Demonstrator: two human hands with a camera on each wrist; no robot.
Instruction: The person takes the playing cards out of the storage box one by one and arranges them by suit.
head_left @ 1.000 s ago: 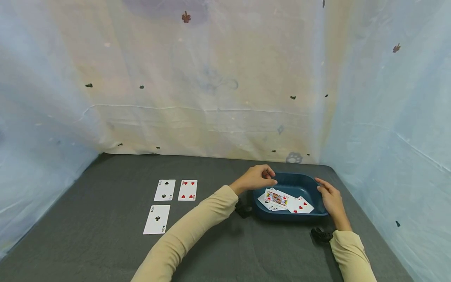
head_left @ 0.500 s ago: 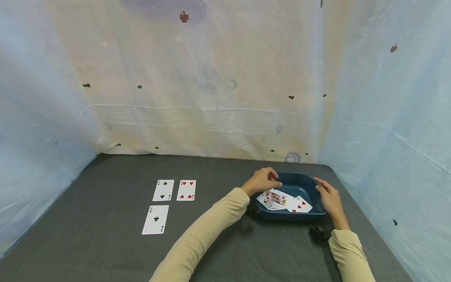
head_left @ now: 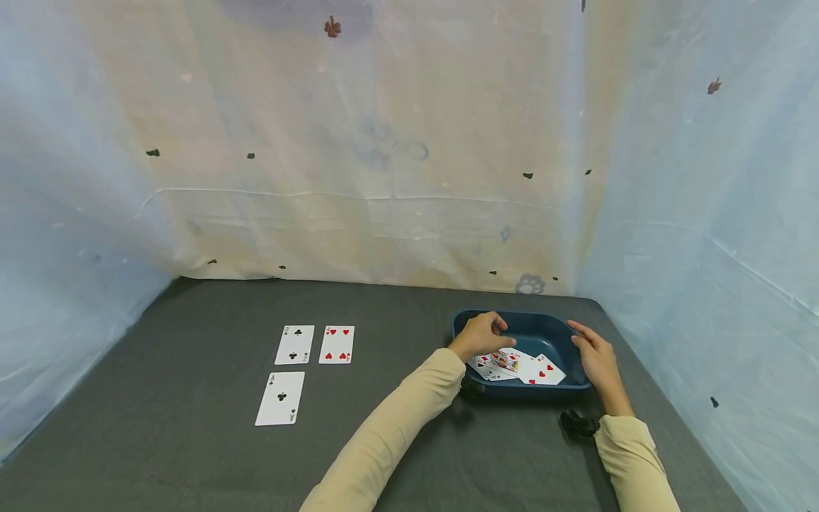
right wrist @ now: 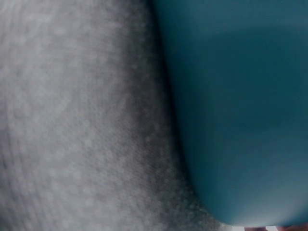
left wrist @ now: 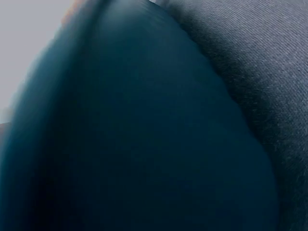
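A dark blue plastic basin (head_left: 544, 326) stands at the right of the table in the head view. In it lie several overlapping playing cards (head_left: 540, 371), among them a red face card and a hearts card. My left hand (head_left: 483, 337) reaches over the basin's left rim, thumb and fingers apart above the cards, with nothing seen between them. At the right rim, my right hand (head_left: 598, 359) holds the basin, thumb toward the inside. Both wrist views are mostly filled by the basin's outer wall (left wrist: 159, 120), and the right one shows a smooth blue side (right wrist: 250, 106).
Left of the basin, a two of clubs (head_left: 295, 345) and a four of hearts (head_left: 336, 345) lie side by side, face up. An ace of clubs (head_left: 280, 398) lies nearer. Grey cloth (head_left: 211, 469) covers the table, and pale curtains (head_left: 384, 142) hang behind and beside it.
My left hand has moved right and lower, farther over the basin and closer to the cards. The right hand stays at the rim, and the cards lie as before.
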